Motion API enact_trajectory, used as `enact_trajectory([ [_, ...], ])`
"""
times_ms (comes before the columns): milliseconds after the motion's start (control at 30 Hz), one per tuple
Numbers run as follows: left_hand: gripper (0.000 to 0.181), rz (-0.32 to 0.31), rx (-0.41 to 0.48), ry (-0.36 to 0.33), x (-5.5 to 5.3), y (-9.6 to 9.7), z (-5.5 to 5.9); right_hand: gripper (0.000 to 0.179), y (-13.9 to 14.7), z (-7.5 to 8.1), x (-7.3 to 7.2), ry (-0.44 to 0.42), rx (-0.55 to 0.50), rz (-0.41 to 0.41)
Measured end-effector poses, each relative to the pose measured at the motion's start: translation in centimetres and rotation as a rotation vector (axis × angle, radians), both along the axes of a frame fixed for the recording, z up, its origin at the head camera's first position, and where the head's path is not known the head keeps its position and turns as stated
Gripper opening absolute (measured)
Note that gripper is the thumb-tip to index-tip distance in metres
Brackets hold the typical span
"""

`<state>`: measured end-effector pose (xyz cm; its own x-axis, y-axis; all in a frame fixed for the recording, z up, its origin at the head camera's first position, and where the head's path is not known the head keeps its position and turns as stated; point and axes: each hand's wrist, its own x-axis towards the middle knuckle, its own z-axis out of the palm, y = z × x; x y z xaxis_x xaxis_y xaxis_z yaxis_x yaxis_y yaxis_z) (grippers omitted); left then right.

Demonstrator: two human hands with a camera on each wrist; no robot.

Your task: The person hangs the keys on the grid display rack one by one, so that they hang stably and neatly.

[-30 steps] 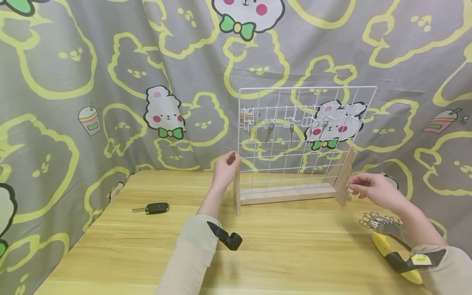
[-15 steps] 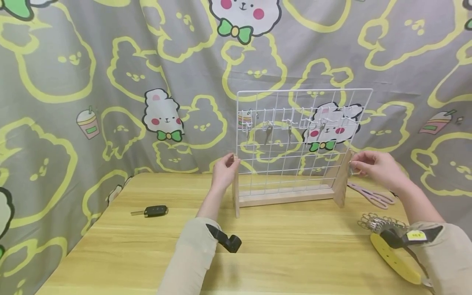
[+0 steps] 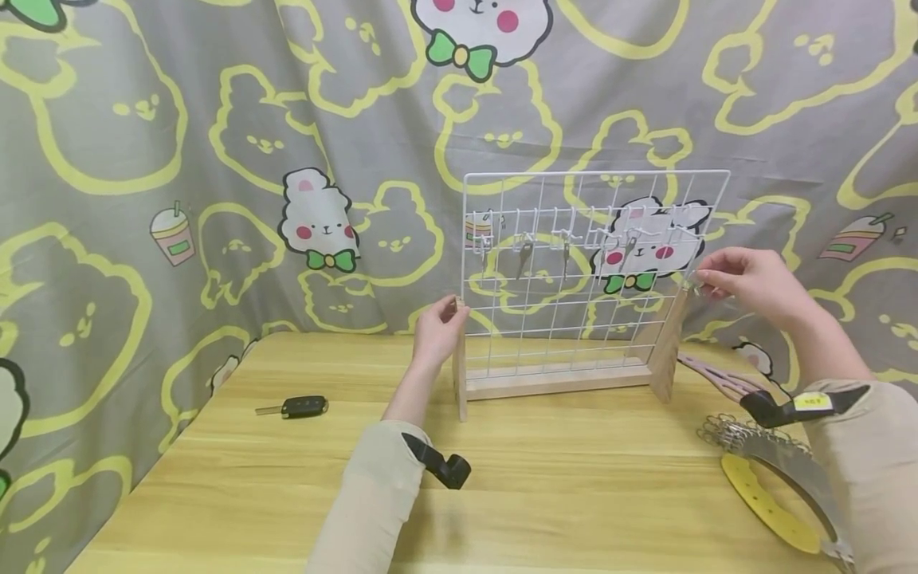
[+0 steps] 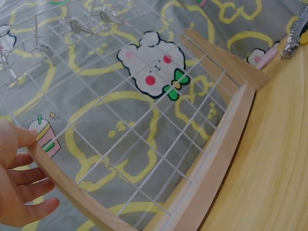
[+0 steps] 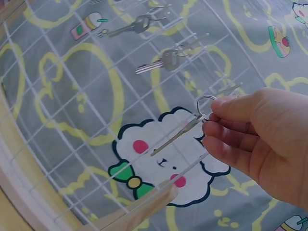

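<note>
A white wire grid [image 3: 559, 307] stands upright in a wooden base [image 3: 559, 381], with several white hooks [image 3: 566, 237] across its upper part. Keys [image 5: 171, 58] hang from some of the hooks. At the grid's left side, my left hand [image 3: 437, 331] pinches the top of the wooden upright [image 4: 72, 190] between thumb and forefinger; its other fingers are spread loosely. Thumb and fingers of my right hand [image 3: 753, 283] pinch a metal split ring [image 5: 206, 102] by the grid's right edge. From that ring a key [image 5: 177, 137] dangles, its blade pointing down and left in the right wrist view.
A black car key [image 3: 304, 406] lies on the table [image 3: 574, 494] at the left. To the right are a heap of metal rings [image 3: 724, 430], a yellow curved object [image 3: 767, 502] with a grey arc beside it, and pale purple scissors [image 3: 717, 379]. A patterned curtain [image 3: 373, 104] hangs behind.
My right hand has risen with the key from beside the right wooden upright to just above its top, uncovering the scissors. My left hand has stayed on the left upright.
</note>
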<state>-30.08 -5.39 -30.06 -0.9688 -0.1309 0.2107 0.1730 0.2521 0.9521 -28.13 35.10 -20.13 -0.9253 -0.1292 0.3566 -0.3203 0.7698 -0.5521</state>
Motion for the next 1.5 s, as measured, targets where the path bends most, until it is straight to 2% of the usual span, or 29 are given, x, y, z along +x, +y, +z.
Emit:
enact_trajectory([
  [233, 0.051, 0.001, -0.014, 0.000, -0.1, 0.0, -0.1, 0.020, 0.2, 0.9, -0.2, 0.026, -0.154, 0.017],
  [333, 0.051, 0.005, -0.015, 0.000, -0.1, 0.0, -0.1, 0.022, 0.1, 1.2, -0.3, 0.046, -0.190, 0.011],
  [500, 0.051, 0.003, -0.012, 0.002, -0.1, 0.0, 0.0, 0.010, 0.1, 2.0, -0.7, 0.078, -0.230, 0.026],
  [633, 0.050, 0.003, -0.015, 0.007, -0.1, -0.1, 0.1, 0.006, -0.2, 2.6, -0.9, 0.097, -0.252, 0.039],
  [733, 0.050, 0.005, -0.017, 0.009, -0.1, -0.1, 0.1, 0.005, -0.4, 2.7, -1.0, 0.107, -0.249, 0.018],
  [900, 0.051, 0.006, -0.027, 0.010, 0.0, -0.1, 0.1, 0.012, -0.5, 2.6, -1.3, 0.110, -0.230, -0.027],
  [1067, 0.052, 0.002, -0.027, 0.007, 0.0, -0.1, 0.0, 0.007, -0.3, 2.3, -1.6, 0.104, -0.236, -0.042],
  [1333, 0.053, 0.007, -0.026, 0.007, 0.0, -0.1, 0.1, 0.013, -0.4, 2.1, -2.0, 0.106, -0.250, -0.040],
  [1500, 0.053, 0.003, -0.017, 0.000, 0.0, -0.1, 0.0, 0.005, -0.6, 1.9, -2.3, 0.099, -0.312, -0.003],
])
